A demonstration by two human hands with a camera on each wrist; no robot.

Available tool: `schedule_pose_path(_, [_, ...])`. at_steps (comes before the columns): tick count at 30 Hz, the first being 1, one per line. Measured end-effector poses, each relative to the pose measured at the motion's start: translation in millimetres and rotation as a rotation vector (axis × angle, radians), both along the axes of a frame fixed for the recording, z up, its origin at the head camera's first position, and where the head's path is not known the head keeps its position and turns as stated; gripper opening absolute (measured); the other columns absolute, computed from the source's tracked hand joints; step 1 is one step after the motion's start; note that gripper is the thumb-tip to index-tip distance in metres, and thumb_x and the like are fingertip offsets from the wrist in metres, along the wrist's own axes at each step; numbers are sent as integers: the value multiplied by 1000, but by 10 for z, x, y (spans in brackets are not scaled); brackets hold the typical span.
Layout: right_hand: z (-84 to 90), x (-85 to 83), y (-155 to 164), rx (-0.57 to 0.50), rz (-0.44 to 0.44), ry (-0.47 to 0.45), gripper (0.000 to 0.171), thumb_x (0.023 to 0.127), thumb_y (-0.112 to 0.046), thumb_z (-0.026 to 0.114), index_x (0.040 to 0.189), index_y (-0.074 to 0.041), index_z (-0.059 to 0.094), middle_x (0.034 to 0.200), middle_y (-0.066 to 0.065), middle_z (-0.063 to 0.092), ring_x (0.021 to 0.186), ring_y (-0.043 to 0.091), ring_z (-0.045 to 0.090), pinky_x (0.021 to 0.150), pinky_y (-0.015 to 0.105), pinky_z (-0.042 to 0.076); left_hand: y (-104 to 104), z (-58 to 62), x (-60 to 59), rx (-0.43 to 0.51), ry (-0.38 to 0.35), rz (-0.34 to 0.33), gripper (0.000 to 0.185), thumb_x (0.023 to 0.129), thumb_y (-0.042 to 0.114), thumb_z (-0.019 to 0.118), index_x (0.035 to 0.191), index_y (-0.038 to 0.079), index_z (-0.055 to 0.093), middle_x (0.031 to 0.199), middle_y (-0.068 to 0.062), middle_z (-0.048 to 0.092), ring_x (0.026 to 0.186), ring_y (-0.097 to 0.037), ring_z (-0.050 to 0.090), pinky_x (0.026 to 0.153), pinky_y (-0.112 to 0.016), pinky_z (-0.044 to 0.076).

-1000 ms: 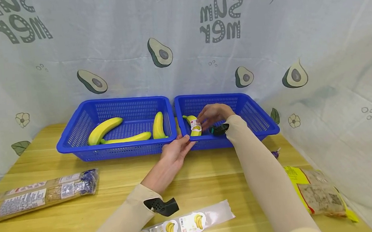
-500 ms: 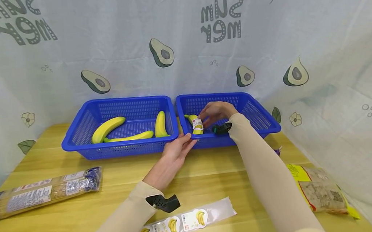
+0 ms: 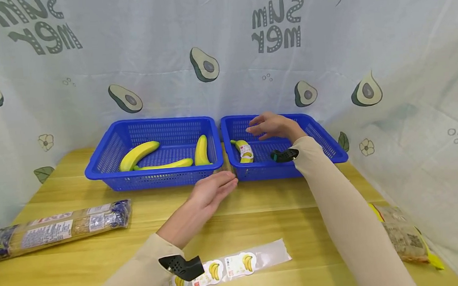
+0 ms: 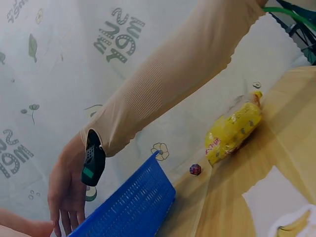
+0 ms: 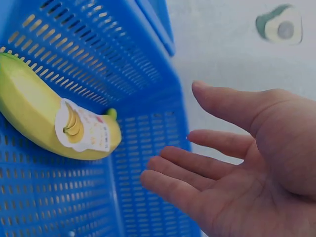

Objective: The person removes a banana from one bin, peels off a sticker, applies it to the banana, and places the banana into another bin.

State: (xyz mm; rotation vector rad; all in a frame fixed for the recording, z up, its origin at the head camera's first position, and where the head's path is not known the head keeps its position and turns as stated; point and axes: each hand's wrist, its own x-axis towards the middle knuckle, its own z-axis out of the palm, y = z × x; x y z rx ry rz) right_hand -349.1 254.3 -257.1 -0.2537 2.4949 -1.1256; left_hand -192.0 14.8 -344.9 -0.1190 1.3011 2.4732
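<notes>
A banana (image 3: 244, 151) with a white banana-printed sticker (image 5: 85, 126) round it lies in the right blue basket (image 3: 291, 170), along its left side. Above that basket my right hand (image 3: 272, 126) hovers with fingers spread, holding nothing and apart from the banana. My left hand (image 3: 213, 190) is just in front of the gap between the two baskets, fingers straight and nothing held. In the left blue basket (image 3: 155, 181) lie several plain bananas (image 3: 139, 154).
A strip of banana stickers (image 3: 238, 264) on clear backing lies at the front. A long noodle packet (image 3: 54, 229) rests at the left, a yellow bag (image 3: 410, 236) at the right. A printed curtain (image 3: 157, 54) hangs behind the baskets. A small round purple wrapped item (image 4: 195, 169) sits by the right basket.
My right hand has let go of the stickered banana and risen up and back. My left hand has left the right basket's front rim and dropped slightly forward.
</notes>
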Motion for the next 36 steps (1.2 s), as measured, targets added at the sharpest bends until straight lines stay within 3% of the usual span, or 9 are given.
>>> schedule_pose_path(5, [45,75,-33,0,56,81,60,113,-19,60,161,8,37,166,28,39,153,45,41,123,58,42,-235,-34,215,-73,58,-104,42,110,-4,53,149,-15,45,152,-36,50,148,-50,46,120,-48,48])
schedule_pose_path(11, [65,147,-75,-10,123,200,56,111,-17,62,158,8,43,164,29,43,149,47,46,122,57,43,-542,-47,341,-135,73,-119,52,110,-1,55,158,-13,37,159,-35,45,145,-48,51,112,-45,55])
schedule_pose_path(15, [53,173,-139,-21,152,287,55,109,-15,66,157,6,47,163,28,46,149,43,48,124,57,41,-735,-39,372,-173,78,-62,53,110,1,58,158,-11,38,159,-34,46,141,-47,56,106,-40,59])
schedule_pose_path(22, [34,175,-374,-74,191,359,57,104,-11,74,155,3,52,161,25,51,149,41,49,125,56,40,-1073,-27,363,-164,70,52,51,111,2,54,158,-9,36,155,-28,53,141,-37,59,108,-37,57])
schedule_pose_path(28, [86,171,-604,-106,218,422,57,101,-10,77,153,0,56,156,21,58,145,36,55,122,53,45,-1365,24,337,-132,35,149,57,115,5,48,166,-3,26,164,-24,42,132,-21,67,111,-32,55])
schedule_pose_path(33, [130,129,-862,-119,266,443,55,99,-11,80,150,-1,60,152,18,62,141,32,60,119,49,49,-1540,-11,314,-90,27,213,60,116,7,44,169,-1,16,169,-21,34,144,-24,57,113,-30,53])
schedule_pose_path(36, [130,88,-1017,-139,318,424,55,99,-9,80,150,0,61,150,17,64,140,30,61,118,46,50,-1633,-34,281,-68,9,240,57,116,6,43,168,1,19,167,-20,37,142,-22,59,113,-30,53])
